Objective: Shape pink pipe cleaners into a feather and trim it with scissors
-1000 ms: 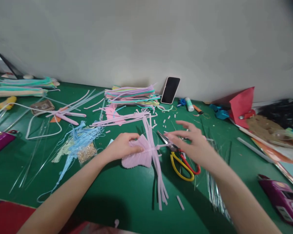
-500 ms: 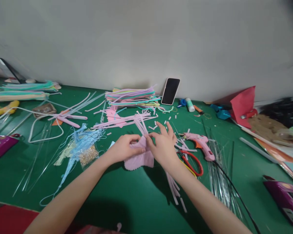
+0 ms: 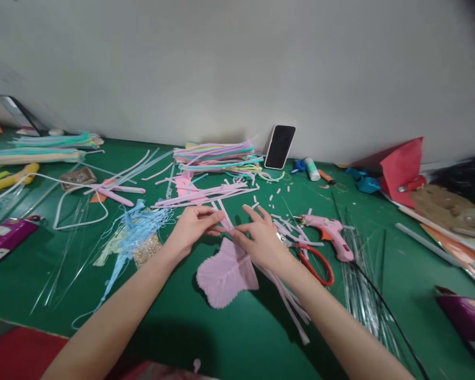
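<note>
My left hand (image 3: 192, 226) pinches the upper part of a small bunch of pale pink pipe cleaners (image 3: 226, 217). Just to its right, my right hand (image 3: 263, 235) has thumb and forefinger closed on the same bunch, its other fingers raised. The long ends run out under my right forearm. Directly below both hands is a flat, leaf-shaped piece (image 3: 225, 274) of pink pipe cleaners with ridged edges. Whether it rests on the table or hangs from the bunch I cannot tell. Red-handled scissors (image 3: 316, 264) lie by my right wrist, partly hidden.
A pink glue gun (image 3: 332, 235) with a black cord lies right. Behind stand piled pipe cleaners (image 3: 217, 157) and a leaning phone (image 3: 280, 146). Blue tassels (image 3: 142, 224) and a bag of gold beads (image 3: 148, 249) sit left. Clear thin rods (image 3: 360, 285) spread at right.
The leaf-shaped piece has come out from between my fingers and sits lower, more fully in sight. My left hand has shifted up and left onto the pipe cleaner bunch.
</note>
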The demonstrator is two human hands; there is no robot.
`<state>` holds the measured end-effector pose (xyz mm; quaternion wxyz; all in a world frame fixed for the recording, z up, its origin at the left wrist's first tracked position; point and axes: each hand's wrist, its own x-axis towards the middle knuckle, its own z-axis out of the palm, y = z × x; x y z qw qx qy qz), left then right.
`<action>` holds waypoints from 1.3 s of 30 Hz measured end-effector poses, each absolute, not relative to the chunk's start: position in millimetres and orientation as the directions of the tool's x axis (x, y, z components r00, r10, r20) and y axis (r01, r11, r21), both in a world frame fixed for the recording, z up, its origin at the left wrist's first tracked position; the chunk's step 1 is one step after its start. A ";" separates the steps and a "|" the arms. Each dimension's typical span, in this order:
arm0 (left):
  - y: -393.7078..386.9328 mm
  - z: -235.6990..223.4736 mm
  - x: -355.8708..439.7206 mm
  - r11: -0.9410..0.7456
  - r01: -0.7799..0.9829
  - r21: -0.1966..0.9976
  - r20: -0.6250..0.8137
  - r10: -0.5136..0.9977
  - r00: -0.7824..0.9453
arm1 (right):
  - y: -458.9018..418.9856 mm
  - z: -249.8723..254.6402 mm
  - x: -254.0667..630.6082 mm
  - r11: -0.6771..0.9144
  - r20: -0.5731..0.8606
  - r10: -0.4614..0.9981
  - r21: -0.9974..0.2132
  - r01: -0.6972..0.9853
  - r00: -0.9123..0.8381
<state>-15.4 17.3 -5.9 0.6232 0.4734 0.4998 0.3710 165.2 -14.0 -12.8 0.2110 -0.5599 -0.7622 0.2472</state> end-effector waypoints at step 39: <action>2.3 -14.6 -5.5 0.110 0.381 0.918 -0.311 0.794 0.523 | -22.7 -8.5 187.7 0.107 -0.051 0.975 -0.749 0.653 -0.218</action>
